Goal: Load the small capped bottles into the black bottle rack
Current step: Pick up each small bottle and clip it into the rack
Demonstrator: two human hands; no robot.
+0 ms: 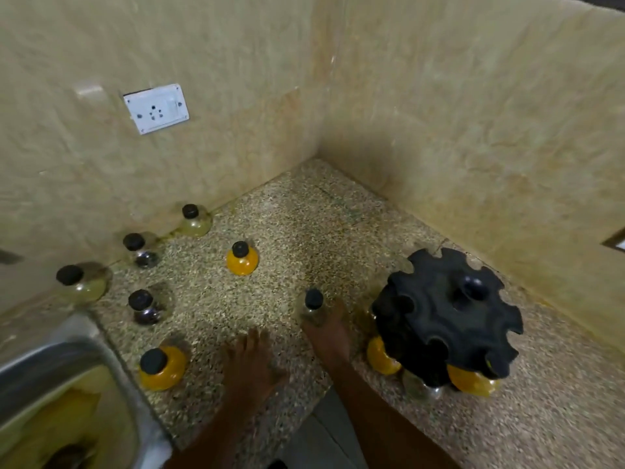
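Right, my right hand point(326, 328) is on the clear bottle point(314, 306) near the counter's middle, fingers wrapped around its belly from below, while my left hand point(252, 362) lies flat and relaxed on the granite counter point(304, 214) at seven o'clock from it. The black rack point(446, 316) sits just at three o'clock with bottles already low down in it, so I reckon I should lift by the belly, keep the cap upright and steer the neck into a free notch.

bottles point(242, 258) left of rack point(446, 316); sink point(50, 384) further left
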